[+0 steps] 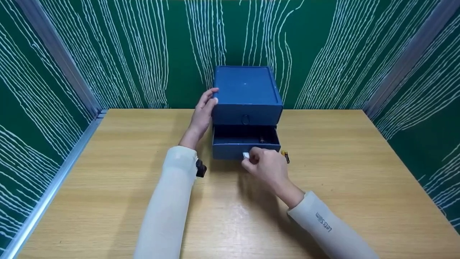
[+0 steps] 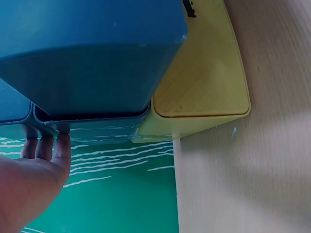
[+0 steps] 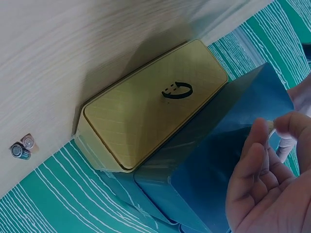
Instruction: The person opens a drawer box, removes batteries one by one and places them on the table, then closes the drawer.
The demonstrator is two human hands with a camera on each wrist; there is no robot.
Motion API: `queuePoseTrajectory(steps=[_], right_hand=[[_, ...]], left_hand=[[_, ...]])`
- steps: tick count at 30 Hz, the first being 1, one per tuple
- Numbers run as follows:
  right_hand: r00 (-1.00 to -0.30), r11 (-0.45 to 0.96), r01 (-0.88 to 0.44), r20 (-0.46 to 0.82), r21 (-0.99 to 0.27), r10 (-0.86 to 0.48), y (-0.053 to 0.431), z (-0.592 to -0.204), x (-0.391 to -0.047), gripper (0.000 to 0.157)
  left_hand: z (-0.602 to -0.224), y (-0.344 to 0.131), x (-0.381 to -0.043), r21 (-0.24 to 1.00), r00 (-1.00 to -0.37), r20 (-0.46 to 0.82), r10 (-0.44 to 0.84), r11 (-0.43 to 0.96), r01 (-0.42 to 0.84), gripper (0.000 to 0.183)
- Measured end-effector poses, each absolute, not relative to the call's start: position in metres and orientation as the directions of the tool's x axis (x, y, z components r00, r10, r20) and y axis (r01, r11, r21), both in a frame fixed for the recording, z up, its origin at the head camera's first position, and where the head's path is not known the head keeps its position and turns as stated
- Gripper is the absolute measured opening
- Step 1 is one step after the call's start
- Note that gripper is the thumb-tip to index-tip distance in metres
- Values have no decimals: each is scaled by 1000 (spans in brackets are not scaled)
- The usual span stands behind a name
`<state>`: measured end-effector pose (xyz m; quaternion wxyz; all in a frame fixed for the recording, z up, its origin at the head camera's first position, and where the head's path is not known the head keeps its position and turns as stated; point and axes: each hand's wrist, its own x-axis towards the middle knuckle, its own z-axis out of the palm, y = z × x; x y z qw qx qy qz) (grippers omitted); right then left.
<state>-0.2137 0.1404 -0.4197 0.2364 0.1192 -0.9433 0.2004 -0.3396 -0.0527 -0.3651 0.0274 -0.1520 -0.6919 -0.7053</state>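
Observation:
A blue drawer box (image 1: 246,86) stands at the back of the table, with its middle drawer (image 1: 230,151) pulled out. My left hand (image 1: 203,114) rests against the box's left side, its fingertips on the edge; the left wrist view shows these fingers (image 2: 44,148) extended along it. At the front of the pulled-out drawer, my right hand (image 1: 267,166) pinches a small pale pull tab (image 1: 245,155) between thumb and forefinger. A small dark item (image 1: 262,139), too dim to identify, lies inside that drawer.
Beneath the blue drawers is a yellow drawer (image 3: 150,107) with a black loop pull (image 3: 180,91). Two batteries (image 3: 23,147) stand on the table to the box's right. The top drawer has a ring pull (image 1: 245,119). Green walls with white lines (image 1: 136,54) surround the wooden table (image 1: 118,162).

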Motion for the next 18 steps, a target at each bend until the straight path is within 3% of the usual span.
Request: queuePoseTrajectory(steps=[10,18], right_hand=[[-880,893,-299,459,-338,-121,140,-420,-202,14],[-857,890,-320,500,-326,-125,141,-422,-196,11]], left_hand=[[-365,-52,-340,973,-958,231,167,-52,225,34],[-365,-52,-338,968,-953,249,170,-35,247,34]])
